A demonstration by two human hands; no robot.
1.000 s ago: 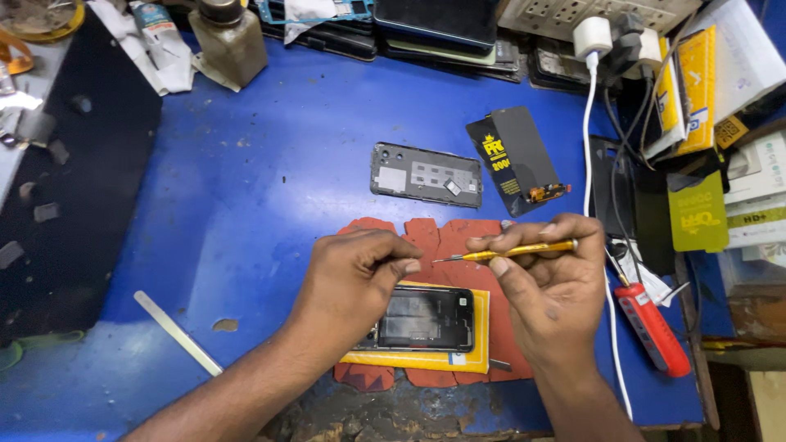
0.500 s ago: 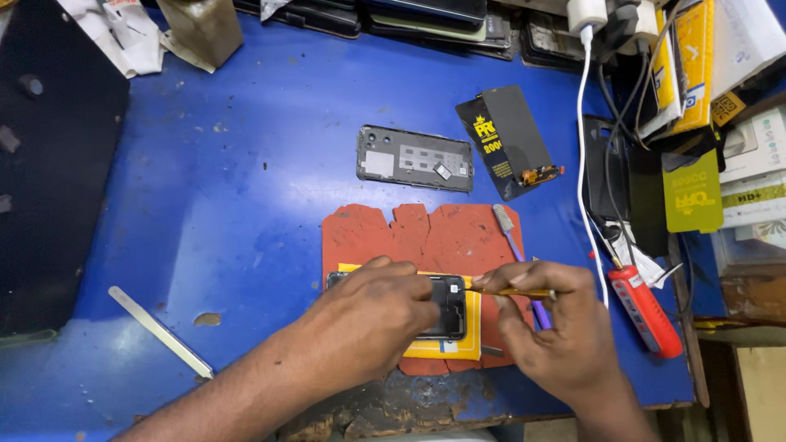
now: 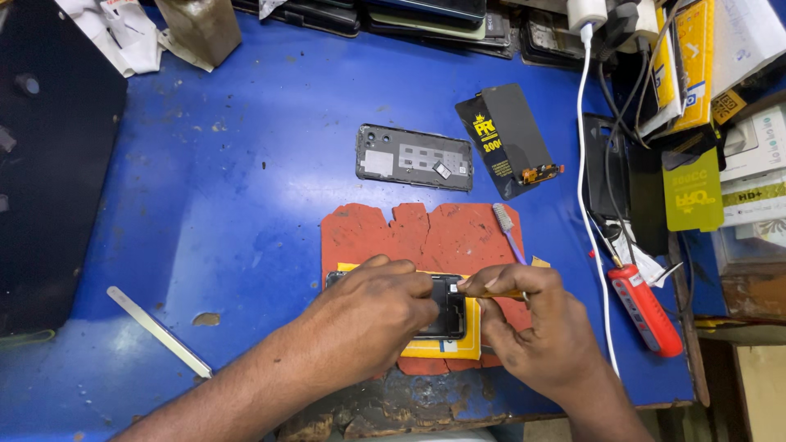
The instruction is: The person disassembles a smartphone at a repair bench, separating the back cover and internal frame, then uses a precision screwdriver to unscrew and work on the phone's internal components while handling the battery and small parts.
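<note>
Head view. Left hand (image 3: 372, 307) lies flat over the opened black smartphone body (image 3: 446, 307), fingers pressed together on it, pinning it down. The phone rests on a yellow card (image 3: 442, 350) atop a red-brown worn work mat (image 3: 426, 233), directly under both hands. Right hand (image 3: 532, 327), just right of the phone, pinches a thin yellow-handled tool (image 3: 503, 292) between thumb and fingers; its tip end meets the phone's right edge. Beyond the right hand: a purple-handled brush (image 3: 509, 232). Further up: a dark phone back cover (image 3: 414, 157). Right of the right hand: a red screwdriver (image 3: 647, 309). Left of the left forearm: a flat metal strip (image 3: 158, 330) on the blue table (image 3: 205, 205).
</note>
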